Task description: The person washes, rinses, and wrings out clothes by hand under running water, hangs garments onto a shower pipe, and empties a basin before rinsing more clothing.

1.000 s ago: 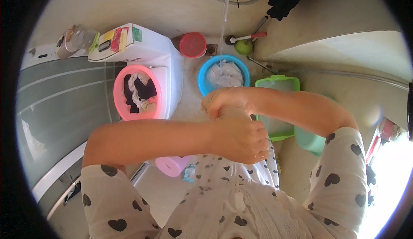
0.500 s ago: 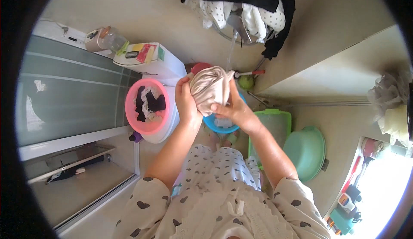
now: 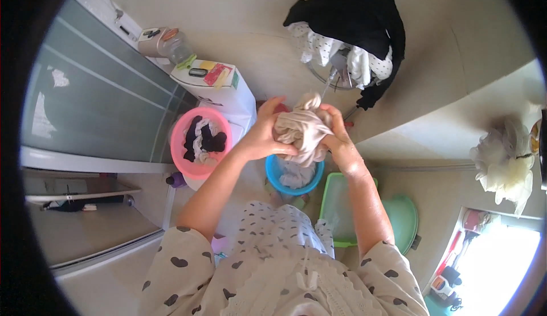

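Note:
A crumpled beige cloth (image 3: 305,131), satin-like and bunched up, is held between both my hands above the blue basin. My left hand (image 3: 263,138) grips its left side, thumb across the front. On the right side, my right hand (image 3: 343,150) has its fingers curled round the bundle. A thin stream of water (image 3: 327,89) runs down from a metal tap (image 3: 339,65) just above the cloth's upper edge. Below, the blue basin (image 3: 295,192) contains a pale grey-white cloth (image 3: 297,175). The beige cloth hides the basin's far rim.
To the left, a pink basin (image 3: 177,144) holds black and white clothes, near a white box (image 3: 219,88). Black (image 3: 353,17) and dotted white clothes hang round the tap. Green tubs (image 3: 339,208) stand at right, and a glass door (image 3: 91,99) at far left.
The beige cloth has been turned and bunched differently, with a twisted end now pointing up toward the tap. My hands have shifted slightly right, and the whole view has tilted.

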{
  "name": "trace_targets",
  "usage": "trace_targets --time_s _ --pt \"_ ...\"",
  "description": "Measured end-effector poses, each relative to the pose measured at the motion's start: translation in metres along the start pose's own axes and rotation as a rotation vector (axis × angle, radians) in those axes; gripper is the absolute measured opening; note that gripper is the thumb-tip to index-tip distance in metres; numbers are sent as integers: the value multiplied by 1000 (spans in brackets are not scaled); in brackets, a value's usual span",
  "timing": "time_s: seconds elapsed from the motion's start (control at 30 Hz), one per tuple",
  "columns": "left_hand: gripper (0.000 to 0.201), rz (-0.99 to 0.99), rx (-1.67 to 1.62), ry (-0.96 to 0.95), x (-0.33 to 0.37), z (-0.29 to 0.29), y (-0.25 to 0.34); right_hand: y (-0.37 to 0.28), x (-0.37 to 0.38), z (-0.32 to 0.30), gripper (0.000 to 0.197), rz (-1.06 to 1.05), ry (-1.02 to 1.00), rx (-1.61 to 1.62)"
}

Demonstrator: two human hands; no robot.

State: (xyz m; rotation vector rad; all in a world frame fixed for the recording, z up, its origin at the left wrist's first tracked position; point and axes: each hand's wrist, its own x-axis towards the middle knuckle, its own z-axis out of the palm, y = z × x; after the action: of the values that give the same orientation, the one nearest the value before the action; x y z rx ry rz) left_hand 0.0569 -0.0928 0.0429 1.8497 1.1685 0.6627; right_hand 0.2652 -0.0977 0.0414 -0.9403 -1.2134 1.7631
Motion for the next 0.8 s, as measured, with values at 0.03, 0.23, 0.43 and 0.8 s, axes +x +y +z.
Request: trace_targets --time_s 0.03,0.23,0.43,0.8 --pt "83 86 -273 153 3 5 3 -6 2 4 53 -8 77 46" --pt "45 92 -347 418 14 3 36 -6 5 5 68 -19 121 357" --pt "31 354 208 270 23 -13 81 14 11 -8 77 -405 387 -597" --pt "38 155 649 52 53 -123 126 -135 -12 -35 45 -507 598 -921"
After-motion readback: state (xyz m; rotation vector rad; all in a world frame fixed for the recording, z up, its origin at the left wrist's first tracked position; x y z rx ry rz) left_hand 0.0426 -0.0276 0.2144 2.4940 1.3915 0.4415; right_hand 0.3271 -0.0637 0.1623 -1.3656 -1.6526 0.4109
